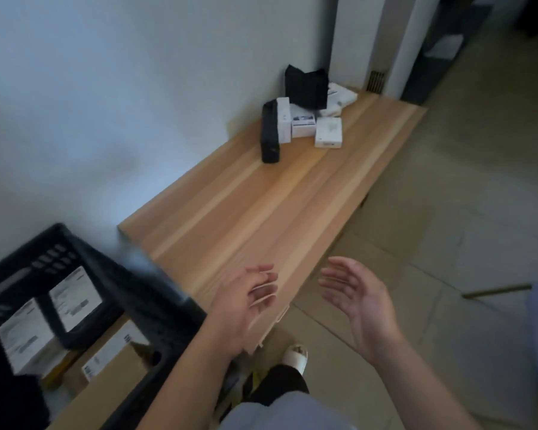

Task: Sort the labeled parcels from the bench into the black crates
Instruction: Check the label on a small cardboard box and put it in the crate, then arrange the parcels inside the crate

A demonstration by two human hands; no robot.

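A pile of parcels sits at the far end of the wooden bench (261, 209) against the wall: a tall black box (270, 133), several small white boxes (328, 132) and a black pouch (306, 85). A black crate (75, 252) at lower left holds labeled parcels: white-labeled boxes (75, 297) and a long brown carton (112, 367). My left hand (246, 301) hovers over the bench's near edge, fingers relaxed and holding nothing. My right hand (354, 293) hangs beside the bench over the floor, palm up and holding nothing.
A white wall runs along the bench's left side. Tiled floor (448, 228) lies to the right. A doorway and dark shelving stand at the far right. My foot in a light shoe (295, 355) is below the bench edge.
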